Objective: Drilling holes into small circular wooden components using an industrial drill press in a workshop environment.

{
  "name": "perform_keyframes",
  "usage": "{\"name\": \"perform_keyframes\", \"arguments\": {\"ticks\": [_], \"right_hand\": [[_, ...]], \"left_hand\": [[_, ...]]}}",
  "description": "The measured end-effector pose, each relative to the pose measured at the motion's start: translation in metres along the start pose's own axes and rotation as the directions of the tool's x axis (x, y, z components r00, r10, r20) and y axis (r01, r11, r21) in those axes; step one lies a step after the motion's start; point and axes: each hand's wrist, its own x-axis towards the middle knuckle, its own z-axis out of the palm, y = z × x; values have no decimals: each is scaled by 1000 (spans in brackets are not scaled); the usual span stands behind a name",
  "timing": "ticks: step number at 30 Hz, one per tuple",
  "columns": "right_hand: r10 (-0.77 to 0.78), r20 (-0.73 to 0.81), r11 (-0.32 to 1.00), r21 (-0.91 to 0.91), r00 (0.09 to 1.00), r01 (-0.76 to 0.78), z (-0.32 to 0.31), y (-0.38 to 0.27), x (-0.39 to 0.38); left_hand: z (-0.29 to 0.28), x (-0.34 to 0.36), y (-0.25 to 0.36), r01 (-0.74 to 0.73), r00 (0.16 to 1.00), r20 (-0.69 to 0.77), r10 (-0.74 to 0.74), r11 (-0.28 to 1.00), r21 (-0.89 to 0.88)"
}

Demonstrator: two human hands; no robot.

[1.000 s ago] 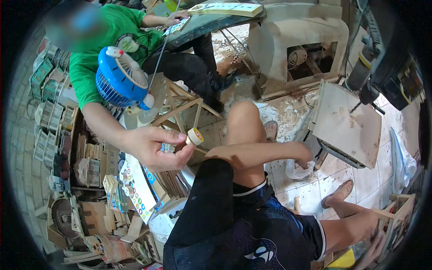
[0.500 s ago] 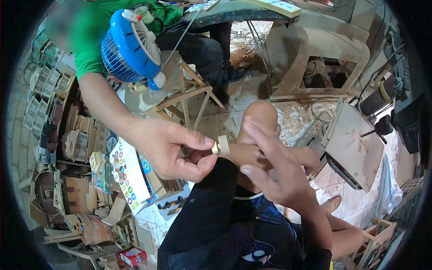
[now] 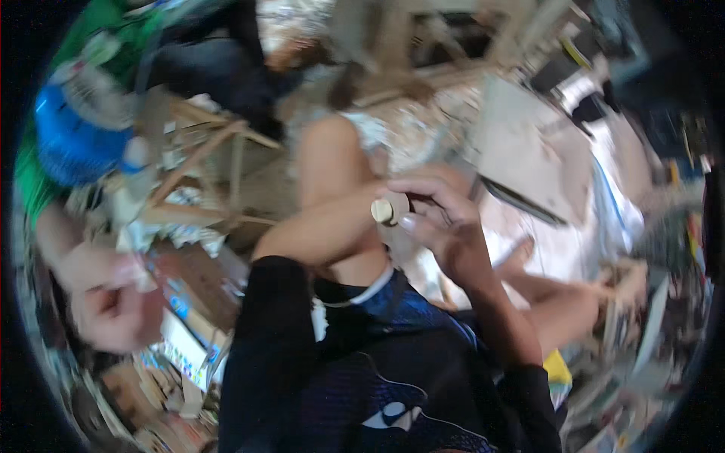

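Between the thumb and fingers of my right hand [image 3: 445, 223] is a small pale wooden disc with a round knob [image 3: 383, 211], its knob facing left. My left forearm [image 3: 325, 230] comes from a black sleeve and crosses over my bare thigh. The left hand is mostly hidden behind my right one, so its fingers do not show. Off to the left, apart from my hands, a co-worker's hand [image 3: 113, 309] is smeared by motion; whether it holds anything I cannot make out.
A blue fan [image 3: 79, 136] stands at the upper left beside the co-worker's green sleeve. Below it is a wooden folding stand [image 3: 200, 162]. A pale flat panel [image 3: 529, 143] leans at the right. Wood pieces [image 3: 143, 389] crowd the lower left.
The wooden disc has passed from the co-worker's fingers into my right hand, whose fingers have closed on it. The co-worker's hand has drawn back left. The whole view has shifted and blurred.
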Motion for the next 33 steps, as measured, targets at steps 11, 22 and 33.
{"name": "perform_keyframes", "arguments": {"ticks": [11, 22, 33], "right_hand": [[1, -430, 736, -611, 903, -292, -139, 98, -119], [-146, -675, 594, -644, 723, -482, -170, 41, -192], [-492, -868, 493, -346, 72, -799, -164, -70, -406]], "left_hand": [[48, 102, -22, 238, 952, 168, -255, 964, 115], [55, 109, -26, 223, 951, 198, -238, 970, 95], [37, 93, 13, 70, 995, 82, -54, 976, -207]]}}
